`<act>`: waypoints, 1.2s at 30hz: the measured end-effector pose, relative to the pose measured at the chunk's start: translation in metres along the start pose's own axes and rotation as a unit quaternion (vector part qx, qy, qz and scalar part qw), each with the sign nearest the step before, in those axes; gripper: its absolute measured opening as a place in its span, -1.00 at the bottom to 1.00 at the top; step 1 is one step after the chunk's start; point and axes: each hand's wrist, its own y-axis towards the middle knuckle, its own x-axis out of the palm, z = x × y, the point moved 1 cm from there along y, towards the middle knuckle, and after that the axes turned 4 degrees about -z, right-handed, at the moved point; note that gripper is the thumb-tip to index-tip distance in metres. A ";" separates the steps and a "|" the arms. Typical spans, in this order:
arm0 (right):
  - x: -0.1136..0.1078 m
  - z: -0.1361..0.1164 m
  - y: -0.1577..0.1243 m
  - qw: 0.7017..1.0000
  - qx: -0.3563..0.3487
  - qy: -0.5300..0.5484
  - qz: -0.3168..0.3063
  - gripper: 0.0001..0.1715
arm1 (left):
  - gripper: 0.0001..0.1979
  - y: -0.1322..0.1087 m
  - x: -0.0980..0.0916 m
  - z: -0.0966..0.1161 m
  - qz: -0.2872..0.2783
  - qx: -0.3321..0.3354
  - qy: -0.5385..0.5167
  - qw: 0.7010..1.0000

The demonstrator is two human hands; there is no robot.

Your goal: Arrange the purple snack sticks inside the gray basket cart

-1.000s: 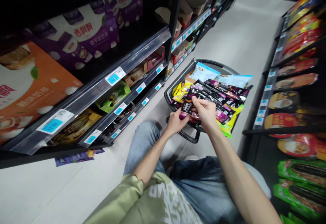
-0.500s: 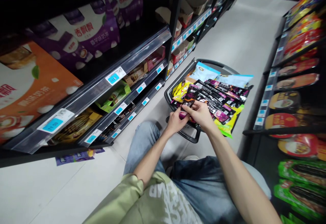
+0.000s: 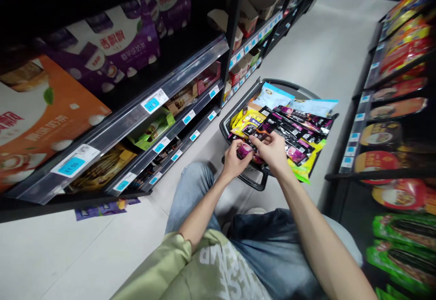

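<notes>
My left hand [image 3: 235, 161] is closed around a small purple packet [image 3: 244, 150], with its fingers wrapped under it. Just to the right, my right hand [image 3: 272, 151] pinches a black packet with orange marks [image 3: 261, 132] between thumb and fingers. Both hands are over the near side of a black shopping basket [image 3: 225, 129]. Inside it lie several black-and-purple packets [image 3: 299, 132], a yellow snack bag [image 3: 250, 120], light blue bags [image 3: 272, 96] and a yellow-green bag [image 3: 304, 170]. My fingers cover parts of the held packets.
Left of me, a dark shelf carries purple drink boxes [image 3: 116, 41], an orange box [image 3: 44, 113] and price tags. A purple packet [image 3: 105, 210] pokes out beneath it at floor level. On the right, a rack holds green packs [image 3: 405, 232] and round tubs [image 3: 381, 136].
My right hand has shifted slightly right with the black packet, apart from my left hand. The purple packet in my left hand now shows more, as does the yellow bag.
</notes>
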 end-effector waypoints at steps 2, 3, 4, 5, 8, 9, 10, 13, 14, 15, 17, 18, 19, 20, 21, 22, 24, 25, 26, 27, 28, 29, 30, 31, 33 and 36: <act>0.000 -0.001 0.000 1.000 0.002 0.010 -0.008 -0.62 | -0.70 0.000 0.000 -0.001 -0.002 -0.004 -0.011 1.000; 0.000 -0.003 0.000 1.000 0.004 0.019 -0.017 -0.61 | -0.70 0.000 0.000 -0.002 -0.003 -0.008 -0.019 1.000; 0.000 -0.004 -0.001 0.999 0.006 0.031 -0.028 -0.60 | -0.70 0.000 0.000 -0.003 -0.003 -0.013 -0.029 1.000; 0.000 -0.006 -0.002 0.998 0.011 0.044 -0.040 -0.58 | -0.69 0.000 0.001 -0.004 -0.003 -0.019 -0.040 0.999; -0.001 -0.014 -0.006 0.993 0.021 0.084 -0.086 -0.46 | -0.70 0.000 0.001 -0.005 -0.010 -0.040 -0.077 0.996; -0.002 -0.017 -0.007 0.990 0.023 0.096 -0.103 -0.44 | -0.70 0.001 0.001 -0.005 -0.014 -0.046 -0.090 0.995; -0.003 -0.019 -0.008 0.987 0.023 0.106 -0.121 -0.43 | -0.71 0.001 0.001 -0.005 -0.017 -0.052 -0.101 0.993; -0.006 -0.023 -0.009 0.980 0.029 0.120 -0.155 -0.46 | -0.72 0.001 0.000 -0.004 -0.024 -0.062 -0.115 0.991; -0.006 -0.023 -0.008 0.980 0.033 0.120 -0.157 -0.46 | -0.72 0.001 0.000 -0.003 -0.026 -0.064 -0.113 0.991; -0.007 -0.022 -0.008 0.980 0.039 0.120 -0.152 -0.46 | -0.73 0.001 0.000 -0.003 -0.029 -0.067 -0.110 0.991; -0.007 -0.019 -0.006 0.982 0.051 0.125 -0.129 -0.40 | -0.73 0.000 0.000 -0.002 -0.036 -0.071 -0.101 0.992; -0.007 -0.018 -0.005 0.984 0.056 0.126 -0.111 -0.35 | -0.72 0.000 -0.001 -0.002 -0.041 -0.075 -0.095 0.992; -0.006 -0.016 -0.005 0.986 0.058 0.124 -0.094 -0.30 | -0.71 0.000 -0.001 -0.001 -0.047 -0.079 -0.084 0.992; -0.006 -0.015 -0.005 0.988 0.055 0.119 -0.079 -0.26 | -0.69 0.000 -0.001 -0.001 -0.055 -0.084 -0.071 0.992; -0.006 -0.015 -0.005 0.990 0.048 0.109 -0.071 -0.26 | -0.66 0.000 -0.001 -0.001 -0.062 -0.088 -0.059 0.992; -0.006 -0.015 -0.005 0.992 0.039 0.096 -0.067 -0.29 | -0.64 0.000 -0.002 -0.001 -0.069 -0.090 -0.052 0.992; -0.007 -0.016 -0.006 0.996 0.021 0.063 -0.067 -0.42 | -0.64 0.000 -0.002 -0.001 -0.082 -0.086 -0.063 0.991; -0.007 -0.016 -0.007 0.997 0.014 0.044 -0.067 -0.48 | -0.64 0.001 -0.001 -0.001 -0.087 -0.081 -0.076 0.990; -0.008 -0.017 -0.007 0.998 0.009 0.025 -0.063 -0.51 | -0.65 0.001 -0.001 -0.001 -0.090 -0.077 -0.090 0.989; -0.009 -0.018 -0.007 0.998 0.006 0.007 -0.058 -0.53 | -0.65 0.001 -0.001 -0.002 -0.091 -0.076 -0.101 0.988; -0.010 -0.018 -0.007 0.999 0.001 -0.008 -0.054 -0.53 | -0.66 0.001 -0.001 -0.002 -0.091 -0.078 -0.106 0.987; -0.010 -0.018 -0.006 0.998 -0.004 -0.017 -0.053 -0.53 | -0.67 0.001 -0.001 -0.003 -0.091 -0.081 -0.105 0.987; -0.010 -0.018 -0.006 0.998 -0.010 -0.016 -0.057 -0.54 | -0.67 0.001 -0.001 -0.003 -0.092 -0.084 -0.102 0.987; -0.010 -0.017 -0.005 0.998 -0.015 -0.006 -0.064 -0.54 | -0.68 0.001 -0.001 -0.003 -0.096 -0.085 -0.098 0.987; -0.008 -0.014 -0.004 0.996 -0.018 0.030 -0.085 -0.56 | -0.70 0.001 -0.001 -0.003 -0.112 -0.082 -0.091 0.986; -0.007 -0.011 -0.003 0.993 -0.009 0.064 -0.100 -0.56 | -0.71 0.001 -0.001 -0.002 -0.133 -0.071 -0.087 0.985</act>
